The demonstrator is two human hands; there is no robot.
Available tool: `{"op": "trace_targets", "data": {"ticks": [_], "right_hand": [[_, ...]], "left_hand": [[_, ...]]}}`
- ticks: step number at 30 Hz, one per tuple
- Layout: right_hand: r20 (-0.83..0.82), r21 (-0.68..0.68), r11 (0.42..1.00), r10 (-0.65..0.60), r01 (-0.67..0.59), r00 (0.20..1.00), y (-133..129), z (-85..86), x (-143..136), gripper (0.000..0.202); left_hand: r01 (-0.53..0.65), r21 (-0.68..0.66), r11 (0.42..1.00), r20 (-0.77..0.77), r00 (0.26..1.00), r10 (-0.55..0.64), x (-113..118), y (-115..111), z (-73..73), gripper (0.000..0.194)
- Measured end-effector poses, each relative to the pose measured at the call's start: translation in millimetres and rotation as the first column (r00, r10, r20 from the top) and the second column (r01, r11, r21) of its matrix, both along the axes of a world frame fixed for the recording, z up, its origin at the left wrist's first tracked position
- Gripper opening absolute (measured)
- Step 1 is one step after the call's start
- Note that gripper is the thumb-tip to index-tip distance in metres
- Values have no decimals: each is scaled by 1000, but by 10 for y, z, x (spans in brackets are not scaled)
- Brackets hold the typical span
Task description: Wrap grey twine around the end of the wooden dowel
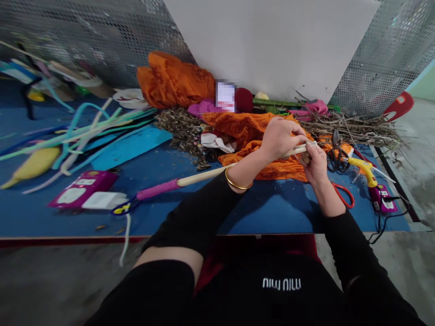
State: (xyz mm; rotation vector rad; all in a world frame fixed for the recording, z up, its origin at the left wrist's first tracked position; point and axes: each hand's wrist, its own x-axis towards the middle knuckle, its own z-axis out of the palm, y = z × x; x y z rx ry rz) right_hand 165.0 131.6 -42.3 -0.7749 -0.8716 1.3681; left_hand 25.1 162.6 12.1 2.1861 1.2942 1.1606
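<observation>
A long wooden stick (204,174) with a pink-wrapped lower part (158,189) lies slanted across the blue table (272,213). My left hand (280,136) grips its upper end from above. My right hand (314,163) pinches the stick's tip, where thin wire or thread seems wound around it. Both hands hover over crumpled orange cloth (258,131). A gold bangle (238,183) circles my left wrist.
Black scissors (336,156), red-handled scissors (343,192) and a yellow glue gun (365,170) lie right of my hands. Dry twigs (356,127) sit at the back right. Coloured strips (84,131), pink-and-white packets (84,190) and more orange fabric (173,79) fill the left and back.
</observation>
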Motion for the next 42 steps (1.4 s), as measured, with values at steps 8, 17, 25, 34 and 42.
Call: {"op": "trace_targets", "data": {"ticks": [8, 17, 25, 34, 42], "right_hand": [[-13, 15, 1000, 3, -3, 1000, 17, -20, 2, 47], [25, 21, 1000, -17, 16, 1000, 10, -9, -4, 44], [25, 24, 1000, 8, -9, 1000, 18, 16, 36, 41], [-9, 17, 1000, -17, 17, 1000, -13, 28, 14, 41], [55, 27, 999, -22, 20, 998, -6, 18, 19, 43]], "left_hand": [[-3, 23, 1000, -125, 992, 6, -2, 49, 131, 12], [114, -80, 990, -223, 966, -129, -19, 199, 140, 10], [-217, -100, 971, 313, 919, 238, -346, 260, 57, 17], [-99, 17, 995, -158, 982, 100, -133, -438, -109, 45], [-80, 148, 986, -258, 959, 116, 35, -516, -357, 36]]}}
